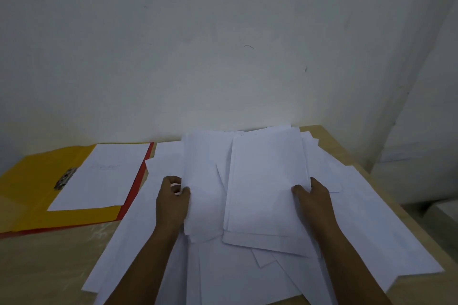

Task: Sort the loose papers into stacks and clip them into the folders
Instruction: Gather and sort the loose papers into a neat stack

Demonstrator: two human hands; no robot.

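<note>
A wide heap of loose white papers point(247, 275) covers the middle and right of the table. On top of it, my left hand point(172, 202) grips the left edge of one bundle of sheets point(205, 186). My right hand point(313, 199) holds the right edge of a second, neater stack point(267, 181) beside it. The two bundles lie side by side and overlap slightly. To the left, an open yellow folder point(29, 181) lies flat, a white sheet point(104, 176) under its metal clip point(65, 178).
A red folder point(135, 188) lies under the yellow one, only its edge showing. The wooden table point(49, 267) meets a white wall point(223, 44) at the back. The table's right edge runs diagonally at the right, with papers close to it.
</note>
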